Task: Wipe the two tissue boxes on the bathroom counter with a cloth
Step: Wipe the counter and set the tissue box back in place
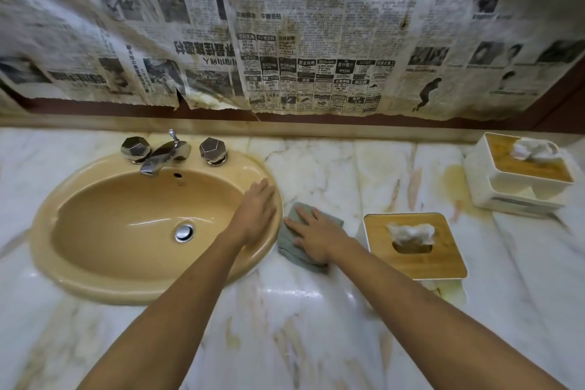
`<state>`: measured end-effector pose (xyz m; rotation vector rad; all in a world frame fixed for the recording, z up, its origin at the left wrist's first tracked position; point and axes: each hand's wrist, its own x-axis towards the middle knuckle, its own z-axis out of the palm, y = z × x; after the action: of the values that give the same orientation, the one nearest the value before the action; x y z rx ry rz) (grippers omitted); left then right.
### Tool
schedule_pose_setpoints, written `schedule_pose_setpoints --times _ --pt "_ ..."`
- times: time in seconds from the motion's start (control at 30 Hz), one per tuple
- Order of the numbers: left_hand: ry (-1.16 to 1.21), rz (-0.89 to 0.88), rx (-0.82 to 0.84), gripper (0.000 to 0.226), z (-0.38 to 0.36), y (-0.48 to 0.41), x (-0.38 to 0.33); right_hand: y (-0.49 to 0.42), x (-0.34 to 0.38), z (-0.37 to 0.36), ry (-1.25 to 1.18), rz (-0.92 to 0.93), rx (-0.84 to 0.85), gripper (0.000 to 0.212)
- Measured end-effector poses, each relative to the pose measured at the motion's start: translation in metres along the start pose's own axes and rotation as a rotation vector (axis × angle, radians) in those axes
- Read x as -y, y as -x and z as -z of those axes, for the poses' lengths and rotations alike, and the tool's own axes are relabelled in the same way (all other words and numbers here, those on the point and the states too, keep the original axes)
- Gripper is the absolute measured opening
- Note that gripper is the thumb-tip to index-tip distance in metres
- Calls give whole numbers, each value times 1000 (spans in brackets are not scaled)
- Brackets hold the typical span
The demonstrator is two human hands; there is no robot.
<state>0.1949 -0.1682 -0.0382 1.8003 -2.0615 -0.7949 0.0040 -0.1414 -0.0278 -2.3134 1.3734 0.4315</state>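
Observation:
A grey-green cloth lies flat on the marble counter just right of the sink. My right hand rests palm-down on it, fingers spread. My left hand lies flat on the sink's right rim, holding nothing. One white tissue box with a wooden lid stands right of the cloth, a tissue poking out of its slot. A second white tissue box with a wooden lid sits at the back right, tilted, also with a tissue sticking up.
A tan oval sink with a chrome faucet and two faceted knobs fills the left side. Stained newspaper covers the wall behind. Yellowish stains mark the counter near the far box.

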Motion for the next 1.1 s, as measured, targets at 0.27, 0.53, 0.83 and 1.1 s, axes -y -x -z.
schedule_pose_setpoints --times 0.27,0.53,0.83,1.1 --pt "-179 3 56 58 -14 49 -7 32 15 1 58 4 -133 49" --pt "48 83 -84 28 3 58 -46 81 9 31 -133 116 -162 45" --pt "608 246 33 19 2 62 -152 169 -117 73 -572 -140 -621 22" --pt "671 415 85 22 -45 70 -195 201 -167 14 -868 -435 -623 42"
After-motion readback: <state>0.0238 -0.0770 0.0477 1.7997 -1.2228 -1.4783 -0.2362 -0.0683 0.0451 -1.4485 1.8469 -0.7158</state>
